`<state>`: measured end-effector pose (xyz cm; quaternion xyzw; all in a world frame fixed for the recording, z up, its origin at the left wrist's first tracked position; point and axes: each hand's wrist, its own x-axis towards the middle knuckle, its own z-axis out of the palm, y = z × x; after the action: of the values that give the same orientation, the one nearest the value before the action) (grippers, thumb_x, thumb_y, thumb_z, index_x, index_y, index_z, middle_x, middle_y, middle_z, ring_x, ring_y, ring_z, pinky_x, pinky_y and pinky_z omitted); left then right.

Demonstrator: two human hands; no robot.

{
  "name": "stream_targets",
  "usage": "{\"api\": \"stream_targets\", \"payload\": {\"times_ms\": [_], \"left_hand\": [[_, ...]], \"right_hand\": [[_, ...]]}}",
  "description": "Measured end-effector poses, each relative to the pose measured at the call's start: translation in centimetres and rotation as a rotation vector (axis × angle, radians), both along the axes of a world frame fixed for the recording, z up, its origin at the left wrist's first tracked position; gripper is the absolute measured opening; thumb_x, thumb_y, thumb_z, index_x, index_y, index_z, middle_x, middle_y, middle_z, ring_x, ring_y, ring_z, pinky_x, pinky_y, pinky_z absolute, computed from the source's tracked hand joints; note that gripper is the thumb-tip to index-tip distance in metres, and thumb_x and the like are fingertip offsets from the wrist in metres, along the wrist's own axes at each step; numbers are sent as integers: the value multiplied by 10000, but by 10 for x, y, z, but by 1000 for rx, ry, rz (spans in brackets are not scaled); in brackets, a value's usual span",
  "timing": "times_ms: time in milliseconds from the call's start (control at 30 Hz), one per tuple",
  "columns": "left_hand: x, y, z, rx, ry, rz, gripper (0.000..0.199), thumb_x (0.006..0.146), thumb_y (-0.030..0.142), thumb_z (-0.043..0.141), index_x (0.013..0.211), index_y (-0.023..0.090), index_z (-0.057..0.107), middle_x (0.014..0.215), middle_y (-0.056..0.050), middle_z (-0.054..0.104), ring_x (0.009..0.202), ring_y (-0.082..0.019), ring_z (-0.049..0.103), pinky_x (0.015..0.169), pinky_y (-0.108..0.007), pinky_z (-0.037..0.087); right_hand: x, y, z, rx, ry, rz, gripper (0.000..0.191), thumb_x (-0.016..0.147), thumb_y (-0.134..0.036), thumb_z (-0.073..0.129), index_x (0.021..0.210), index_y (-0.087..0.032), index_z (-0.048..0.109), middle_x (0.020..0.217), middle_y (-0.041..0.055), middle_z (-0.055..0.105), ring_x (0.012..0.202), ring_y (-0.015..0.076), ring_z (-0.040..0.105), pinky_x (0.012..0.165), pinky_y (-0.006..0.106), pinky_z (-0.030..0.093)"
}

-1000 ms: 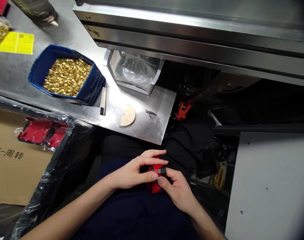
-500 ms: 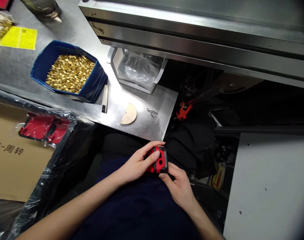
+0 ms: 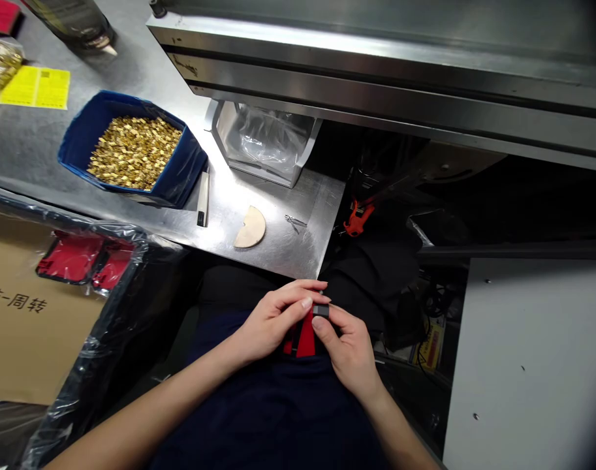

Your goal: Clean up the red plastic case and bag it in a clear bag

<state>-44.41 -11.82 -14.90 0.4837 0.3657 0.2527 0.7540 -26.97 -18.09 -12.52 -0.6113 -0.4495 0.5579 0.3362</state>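
Observation:
Over my lap, a red and black plastic part (image 3: 306,336) is held between both hands; its kind I cannot make out. My left hand (image 3: 277,316) grips it from the left, thumb on its upper side and fingers over the far edge. On the right, my right hand (image 3: 345,339) pinches its black end between thumb and forefinger. The fingers cover much of the part. Beyond my hands, a pale half-round disc (image 3: 250,227) and a small metal piece (image 3: 294,222) lie on the metal table (image 3: 307,254).
Left on the table stands a blue bin (image 3: 180,160) of small brass pieces, beside a white-handled cutter (image 3: 203,199). A grey bin (image 3: 298,173) with clear bags sits under a metal beam (image 3: 351,91). A plastic-lined box (image 3: 82,349) is at left, a white panel (image 3: 533,339) at right.
The red and black part has turned in my hands, so its face with the holes no longer shows and its red side does. My right hand has shifted slightly upward along it.

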Motion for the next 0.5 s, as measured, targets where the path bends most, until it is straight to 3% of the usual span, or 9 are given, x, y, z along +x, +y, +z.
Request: {"api": "stream_targets", "payload": {"times_ms": [100, 167, 200, 300, 400, 500], "left_hand": [[6, 0, -4, -47, 54, 78, 423, 1054, 455, 433, 1273, 241, 725, 1490, -72, 612, 1400, -306, 531, 1230, -462, 366], [7, -1, -4, 27, 92, 92, 455, 1035, 470, 482, 1415, 258, 614, 1582, -67, 515, 1489, -300, 426, 1279, -477, 285], [6, -3, -3, 87, 117, 85, 540, 995, 479, 571, 1491, 269, 526, 1641, -67, 429, 1533, -302, 352, 1295, -483, 247], [0, -9, 4, 244, 194, 42, 1056, 776, 465, 856, 1622, 292, 247, 1738, -89, 177, 1596, -342, 166, 1314, -523, 176], [-6, -14, 11, 283, 208, 12, 1236, 708, 449, 910, 1644, 303, 116, 1742, -111, 141, 1588, -376, 179, 1305, -559, 191], [-12, -16, 11, 268, 187, -11, 1171, 761, 426, 878, 1641, 331, 111, 1728, -95, 215, 1565, -358, 265, 1300, -538, 225]], "right_hand": [[-3, 4, -8, -90, 106, -112, 308, 1003, -443, 609, 1133, -217, 772, 1007, 58, 764, 878, 219, 682, 795, 326, 544], [-5, 6, -14, -131, 234, -232, 322, 997, -470, 612, 1096, -201, 760, 988, 58, 762, 851, 210, 678, 766, 317, 552], [-6, 7, -16, -145, 309, -293, 317, 991, -478, 620, 1069, -200, 752, 986, 56, 761, 852, 207, 679, 766, 314, 557], [-6, 7, -21, -212, 494, -410, 290, 964, -492, 660, 990, -211, 729, 973, 46, 758, 865, 203, 692, 805, 322, 575], [-1, 5, -25, -255, 568, -497, 281, 933, -511, 693, 950, -232, 722, 977, 35, 763, 914, 202, 707, 888, 336, 582], [10, 3, -31, -241, 555, -550, 293, 921, -534, 691, 989, -252, 732, 1045, 43, 770, 1014, 223, 714, 951, 380, 584]]}}
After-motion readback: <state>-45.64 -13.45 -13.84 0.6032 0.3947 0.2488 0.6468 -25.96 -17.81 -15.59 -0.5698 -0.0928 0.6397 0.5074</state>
